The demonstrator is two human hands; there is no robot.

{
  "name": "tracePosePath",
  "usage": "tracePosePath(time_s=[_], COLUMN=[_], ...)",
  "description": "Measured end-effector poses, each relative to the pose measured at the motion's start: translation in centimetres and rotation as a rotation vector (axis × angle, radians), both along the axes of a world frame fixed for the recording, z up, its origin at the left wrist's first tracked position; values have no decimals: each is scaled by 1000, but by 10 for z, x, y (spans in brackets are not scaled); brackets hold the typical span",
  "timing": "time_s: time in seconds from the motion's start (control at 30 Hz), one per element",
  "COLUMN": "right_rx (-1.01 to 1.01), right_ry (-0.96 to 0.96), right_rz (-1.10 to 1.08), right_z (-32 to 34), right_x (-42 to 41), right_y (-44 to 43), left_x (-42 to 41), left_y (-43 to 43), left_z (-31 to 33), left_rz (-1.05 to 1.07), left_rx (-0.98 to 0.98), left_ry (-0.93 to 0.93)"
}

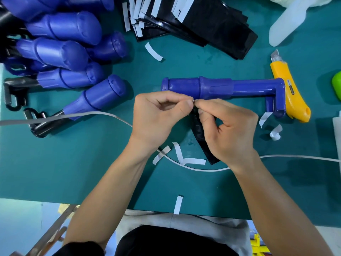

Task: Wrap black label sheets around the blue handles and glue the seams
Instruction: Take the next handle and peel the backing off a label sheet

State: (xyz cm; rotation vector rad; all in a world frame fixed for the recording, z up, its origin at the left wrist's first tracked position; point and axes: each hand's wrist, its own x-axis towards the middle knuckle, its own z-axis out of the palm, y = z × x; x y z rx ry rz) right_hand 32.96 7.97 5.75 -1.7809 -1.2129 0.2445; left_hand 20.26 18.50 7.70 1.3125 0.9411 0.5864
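Note:
A blue handle (pixel 217 88) lies crosswise on the green mat, its bent end to the right. Just in front of it my left hand (pixel 156 119) and my right hand (pixel 227 130) meet fingertip to fingertip, both pinching the top edge of a black label sheet (pixel 201 137) that hangs down between them toward me. A sliver of white backing shows at the pinch. A stack of black label sheets (pixel 208 24) with white strips lies at the back. Several more blue handles (pixel 70 52) are piled at the left.
A yellow utility knife (pixel 287 97) lies right of the handle, a white bottle (pixel 293 21) at the back right, a green object (pixel 336 84) at the right edge. Peeled white strips (pixel 193 160) litter the green mat (pixel 73 163). A white cable (pixel 92 114) runs across under my wrists.

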Motion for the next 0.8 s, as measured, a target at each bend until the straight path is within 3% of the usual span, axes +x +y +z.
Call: tracePosePath(time_s=[0.27,0.8], right_rx=[95,75], right_ry=[-232,-133], right_rz=[-5,39], right_z=[0,3], right_x=[2,5], right_y=[0,-3], left_x=[1,0], left_y=[2,4], left_z=[7,7], left_rz=[-48,-71], left_rx=[-263,-246], left_ry=[-63,-80])
